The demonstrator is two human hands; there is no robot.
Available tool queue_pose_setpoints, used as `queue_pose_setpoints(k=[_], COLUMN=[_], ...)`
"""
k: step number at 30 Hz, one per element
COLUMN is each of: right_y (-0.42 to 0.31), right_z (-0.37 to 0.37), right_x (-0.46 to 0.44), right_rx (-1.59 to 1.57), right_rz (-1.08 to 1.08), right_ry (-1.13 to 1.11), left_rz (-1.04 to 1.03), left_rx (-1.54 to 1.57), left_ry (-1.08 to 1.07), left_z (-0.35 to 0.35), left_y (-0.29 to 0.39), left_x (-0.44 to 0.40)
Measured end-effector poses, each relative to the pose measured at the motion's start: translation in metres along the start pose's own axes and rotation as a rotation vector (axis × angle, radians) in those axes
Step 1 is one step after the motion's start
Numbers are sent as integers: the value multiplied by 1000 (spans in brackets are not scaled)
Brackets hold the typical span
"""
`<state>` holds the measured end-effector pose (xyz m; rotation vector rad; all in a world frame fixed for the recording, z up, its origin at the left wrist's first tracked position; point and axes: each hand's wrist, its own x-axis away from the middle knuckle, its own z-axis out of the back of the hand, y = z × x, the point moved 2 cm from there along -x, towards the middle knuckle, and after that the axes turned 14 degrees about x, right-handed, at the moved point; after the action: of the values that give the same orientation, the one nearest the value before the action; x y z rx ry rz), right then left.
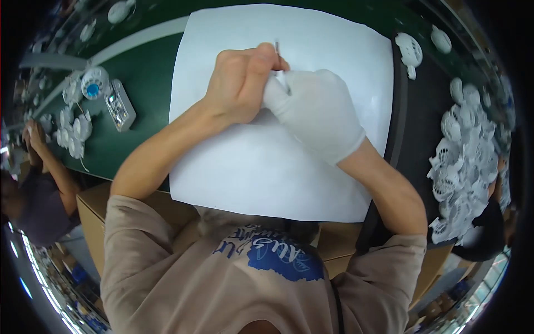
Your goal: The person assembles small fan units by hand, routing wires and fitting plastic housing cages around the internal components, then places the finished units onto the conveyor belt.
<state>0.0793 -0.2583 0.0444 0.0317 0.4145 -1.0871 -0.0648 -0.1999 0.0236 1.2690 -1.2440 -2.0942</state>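
Observation:
Above a white sheet (pixel 261 167), my hands meet close together. My bare left hand (pixel 239 83) is closed, thumb pressed against the fingers. A thin, slender piece (pixel 277 47), pale at its tip and darker lower down, sticks up beside the left thumb; its kind is too small to tell. My right hand (pixel 317 108), in a white glove, is curled closed against the left fingertips. A small white part (pixel 281 79) shows at the right thumb and finger, mostly hidden by the glove.
White plastic parts lie in a heap (pixel 464 161) on the dark strip at right, with another part (pixel 410 53) further back. At left are a clear-topped box (pixel 120 106), a round part with a blue centre (pixel 94 83) and white discs (pixel 73 133). People sit at both sides.

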Motion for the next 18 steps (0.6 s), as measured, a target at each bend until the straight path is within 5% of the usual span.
queue_pose_setpoints(k=[3, 5, 7, 9, 13, 18], right_y=[6, 19, 27, 32, 37, 42], right_z=[-6, -11, -11, -12, -13, -12], right_x=[-8, -16, -18, -19, -20, -22], right_rx=[109, -65, -157, -164, -174, -234], right_rz=[23, -194, -316, -270, -240, -196], right_ry=[43, -105, -159, -206, -239, -228], left_rz=[45, 33, 157, -253, -262, 471], left_rx=[-108, -175, -620, -966, -950, -1021], left_ry=[-67, -87, 103, 317, 269, 59], left_z=[4, 15, 33, 62, 87, 94], left_y=[-4, -1, -3, -22, -37, -108], left_x=[-7, -27, -51, -70, -120, -172])
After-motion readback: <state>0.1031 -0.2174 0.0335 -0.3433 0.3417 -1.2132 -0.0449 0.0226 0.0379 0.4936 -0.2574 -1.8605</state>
